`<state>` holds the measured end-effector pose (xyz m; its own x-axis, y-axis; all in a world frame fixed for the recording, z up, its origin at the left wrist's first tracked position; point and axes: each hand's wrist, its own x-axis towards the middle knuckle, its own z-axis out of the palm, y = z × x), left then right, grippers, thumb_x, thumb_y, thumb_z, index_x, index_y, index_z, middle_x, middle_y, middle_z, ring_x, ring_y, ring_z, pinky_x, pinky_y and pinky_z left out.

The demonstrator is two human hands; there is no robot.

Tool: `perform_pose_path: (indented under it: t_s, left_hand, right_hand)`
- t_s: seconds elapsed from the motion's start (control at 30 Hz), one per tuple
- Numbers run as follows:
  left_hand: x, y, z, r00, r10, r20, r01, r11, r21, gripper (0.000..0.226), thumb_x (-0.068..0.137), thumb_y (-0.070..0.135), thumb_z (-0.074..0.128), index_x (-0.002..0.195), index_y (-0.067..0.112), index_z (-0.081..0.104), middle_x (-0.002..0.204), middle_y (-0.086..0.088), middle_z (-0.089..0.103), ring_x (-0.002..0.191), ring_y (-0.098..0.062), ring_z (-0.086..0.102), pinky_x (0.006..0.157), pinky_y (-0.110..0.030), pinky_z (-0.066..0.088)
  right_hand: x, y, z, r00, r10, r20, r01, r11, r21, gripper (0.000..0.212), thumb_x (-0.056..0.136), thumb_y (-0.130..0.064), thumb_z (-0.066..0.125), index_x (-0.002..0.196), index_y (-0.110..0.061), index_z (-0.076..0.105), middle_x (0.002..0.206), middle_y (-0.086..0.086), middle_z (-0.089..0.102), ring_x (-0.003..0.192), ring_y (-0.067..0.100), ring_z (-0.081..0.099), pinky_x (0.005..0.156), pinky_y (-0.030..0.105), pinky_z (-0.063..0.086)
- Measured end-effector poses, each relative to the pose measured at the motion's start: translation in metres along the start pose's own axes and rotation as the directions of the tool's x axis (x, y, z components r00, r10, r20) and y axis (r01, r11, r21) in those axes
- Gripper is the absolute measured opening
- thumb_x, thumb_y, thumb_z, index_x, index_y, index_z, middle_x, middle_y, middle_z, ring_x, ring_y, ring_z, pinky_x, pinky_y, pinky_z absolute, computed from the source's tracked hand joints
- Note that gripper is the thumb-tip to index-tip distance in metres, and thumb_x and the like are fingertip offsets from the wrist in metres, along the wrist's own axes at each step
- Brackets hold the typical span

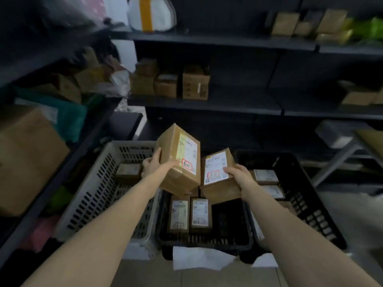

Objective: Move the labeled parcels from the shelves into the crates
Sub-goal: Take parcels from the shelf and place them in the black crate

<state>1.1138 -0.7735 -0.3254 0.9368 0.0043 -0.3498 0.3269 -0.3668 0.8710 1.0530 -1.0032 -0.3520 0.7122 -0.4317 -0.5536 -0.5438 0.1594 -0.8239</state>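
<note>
Cardboard, taped and stiff, each parcel looked light enough for one hand. The left hand clamped the larger box by its side; the right hand gripped the smaller box at a corner, both above the black crate. Glossy tape could slip; opposite faces seemed the safest hold. Beyond stood shelves.

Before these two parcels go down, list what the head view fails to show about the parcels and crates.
- Label text on the left-hand parcel and right-hand parcel: too small and blurred to read.
- Floor of the middle black crate at its far end: hidden by both held parcels.
- Right black crate: its near-left part is covered by the right hand and forearm.
- Grey crate: its near-right part is covered by the left hand and forearm.
</note>
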Motion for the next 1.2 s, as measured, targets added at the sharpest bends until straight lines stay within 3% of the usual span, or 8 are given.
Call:
perform_pose_path:
  t_s: [0.1,0.2,0.33,0.4,0.53,0.73,0.97,1.2]
  left_hand:
    - [0.036,-0.031,0.044,0.999,-0.020,0.044,0.012,0.987,0.160,0.085,0.077,0.044,0.070,0.145,0.043,0.019,0.143,-0.001,0.020,0.126,-0.034,0.029,0.105,-0.049,0.033]
    - [0.053,-0.068,0.082,1.000,0.007,0.022,-0.016,0.911,0.412,0.086,0.075,0.051,0.068,0.145,0.041,0.019,0.148,0.002,0.013,0.129,-0.035,0.023,0.105,-0.048,0.031]
    - [0.066,-0.113,0.112,1.000,0.015,0.012,-0.019,0.830,0.558,0.086,0.074,0.057,0.066,0.145,0.039,0.019,0.148,0.001,0.011,0.128,-0.035,0.024,0.103,-0.047,0.032]
    - [0.066,-0.131,0.122,1.000,0.000,0.015,-0.009,0.820,0.572,0.085,0.074,0.056,0.065,0.145,0.039,0.020,0.147,0.001,0.011,0.128,-0.035,0.025,0.103,-0.047,0.033]
    - [0.063,-0.155,0.134,0.999,0.034,0.039,-0.051,0.801,0.597,0.088,0.073,0.053,0.066,0.145,0.037,0.018,0.147,0.001,0.010,0.127,-0.035,0.025,0.104,-0.048,0.032]
    - [0.066,-0.175,0.142,0.994,0.092,0.062,-0.110,0.760,0.640,0.092,0.071,0.057,0.066,0.144,0.038,0.015,0.146,0.003,0.007,0.128,-0.034,0.023,0.104,-0.047,0.032]
    - [0.065,-0.201,0.161,0.998,0.035,0.044,-0.054,0.808,0.586,0.090,0.073,0.051,0.069,0.146,0.035,0.018,0.148,0.000,0.006,0.129,-0.036,0.022,0.104,-0.045,0.030]
    - [0.071,-0.205,0.173,0.996,-0.089,0.027,0.068,0.896,0.440,0.091,0.073,0.050,0.070,0.145,0.038,0.016,0.148,0.007,0.004,0.132,-0.032,0.017,0.106,-0.046,0.026]
  right_hand:
    - [0.049,0.049,0.003,0.984,0.070,-0.162,-0.118,0.943,-0.311,0.105,0.052,-0.055,0.075,0.145,-0.040,0.029,0.140,0.012,0.045,0.120,0.038,0.050,0.097,0.053,0.047]
    - [0.070,0.079,0.006,0.967,0.116,-0.228,-0.230,0.785,-0.575,0.096,0.072,-0.054,0.069,0.149,-0.039,0.014,0.145,0.020,0.027,0.129,0.045,0.034,0.106,0.054,0.036]
    - [0.105,0.123,0.019,0.951,0.170,-0.259,-0.306,0.645,-0.700,0.084,0.082,-0.052,0.063,0.149,-0.030,0.019,0.150,0.022,0.020,0.135,0.044,0.026,0.110,0.050,0.028]
    - [0.116,0.147,0.030,0.949,0.126,-0.290,-0.310,0.557,-0.771,0.082,0.083,-0.052,0.062,0.149,-0.031,0.019,0.149,0.023,0.021,0.135,0.044,0.027,0.110,0.049,0.026]
    - [0.125,0.178,0.048,0.947,-0.123,-0.297,-0.231,0.380,-0.896,0.081,0.084,-0.045,0.063,0.150,-0.029,0.017,0.151,0.024,0.016,0.132,0.042,0.029,0.108,0.049,0.025]
    - [0.157,0.204,0.064,0.953,-0.205,-0.225,-0.132,0.387,-0.913,0.085,0.086,-0.036,0.065,0.151,-0.030,0.013,0.156,0.023,0.004,0.137,0.045,0.021,0.111,0.055,0.021]
    - [0.186,0.242,0.043,0.997,-0.044,-0.062,-0.041,0.375,-0.926,0.074,0.099,-0.048,0.033,0.155,-0.019,-0.008,0.158,0.016,-0.022,0.144,0.034,-0.024,0.117,0.046,-0.011]
    - [0.197,0.247,0.038,0.982,0.184,0.027,-0.024,0.270,-0.963,0.075,0.102,-0.039,0.033,0.152,-0.015,-0.018,0.155,0.008,-0.033,0.118,0.033,-0.052,0.117,0.048,-0.006]
